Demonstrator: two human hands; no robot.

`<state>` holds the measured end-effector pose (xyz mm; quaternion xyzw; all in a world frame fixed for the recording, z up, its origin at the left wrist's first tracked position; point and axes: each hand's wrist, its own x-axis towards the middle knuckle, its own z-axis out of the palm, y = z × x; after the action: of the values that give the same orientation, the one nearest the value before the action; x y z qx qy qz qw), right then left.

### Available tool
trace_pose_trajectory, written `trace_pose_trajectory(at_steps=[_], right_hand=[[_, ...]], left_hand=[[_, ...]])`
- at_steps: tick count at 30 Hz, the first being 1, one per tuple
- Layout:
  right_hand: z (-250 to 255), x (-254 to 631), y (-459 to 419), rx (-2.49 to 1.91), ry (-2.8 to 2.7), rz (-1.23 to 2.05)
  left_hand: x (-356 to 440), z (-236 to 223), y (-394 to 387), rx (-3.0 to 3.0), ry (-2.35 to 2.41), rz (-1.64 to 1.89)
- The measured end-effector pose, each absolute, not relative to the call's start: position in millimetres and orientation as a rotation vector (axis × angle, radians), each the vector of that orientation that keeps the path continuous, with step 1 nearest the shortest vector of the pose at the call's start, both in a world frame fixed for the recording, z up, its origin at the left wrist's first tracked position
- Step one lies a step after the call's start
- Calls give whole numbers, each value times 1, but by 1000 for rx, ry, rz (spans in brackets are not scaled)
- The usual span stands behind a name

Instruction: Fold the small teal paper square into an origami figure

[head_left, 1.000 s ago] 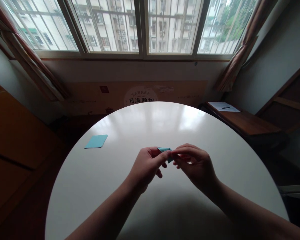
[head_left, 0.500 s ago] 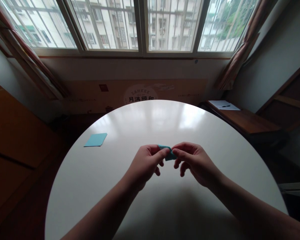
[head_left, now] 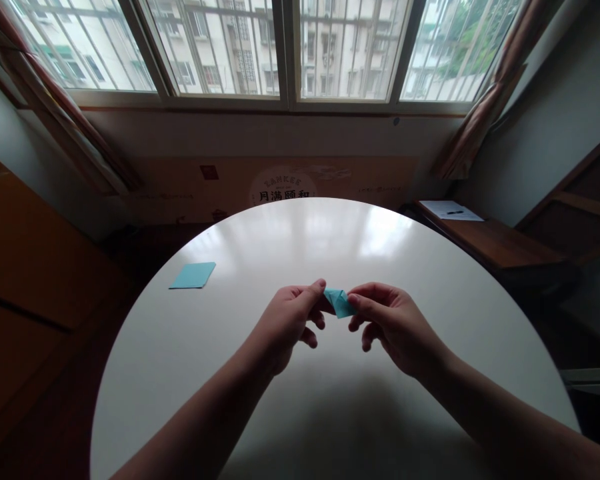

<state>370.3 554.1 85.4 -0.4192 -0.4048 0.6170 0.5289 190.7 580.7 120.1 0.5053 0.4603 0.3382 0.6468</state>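
A small folded piece of teal paper (head_left: pixel 339 303) is held up above the white table, with creases and slanted flaps showing on its face. My left hand (head_left: pixel 295 317) pinches its left corner, the thumb on top and the index finger beneath. At the paper's right edge, my right hand (head_left: pixel 387 317) grips it between thumb and fingertips. The lower fingers of both hands are curled loosely below. Parts of the paper's ends are hidden by the fingers. To the left, a flat stack of square teal paper (head_left: pixel 193 275) lies on the table, apart from both hands.
The round white table (head_left: pixel 180 373) has a glossy top. Beyond its far right edge stands a brown wooden bench (head_left: pixel 510 243) bearing a white sheet with a pen (head_left: pixel 455 213). A printed box or board (head_left: pixel 230 190) is behind the table, under a barred window.
My left thumb has shifted up and left along the folded paper, uncovering more of its creased face. My right hand keeps its hold. The view has shifted slightly.
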Motion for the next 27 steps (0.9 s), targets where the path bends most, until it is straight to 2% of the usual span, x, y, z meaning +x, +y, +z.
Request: trace_pose_trajectory(at_steps=[10, 18, 27], right_hand=[[83, 365, 548, -1010, -1149, 1260], [84, 366, 551, -1002, -1101, 1447], [84, 364, 551, -986, -1079, 1460]], left_hand=[[188, 120, 578, 1389, 1043, 781], [190, 116, 578, 1507, 1049, 777], [192, 113, 577, 1542, 1054, 760]])
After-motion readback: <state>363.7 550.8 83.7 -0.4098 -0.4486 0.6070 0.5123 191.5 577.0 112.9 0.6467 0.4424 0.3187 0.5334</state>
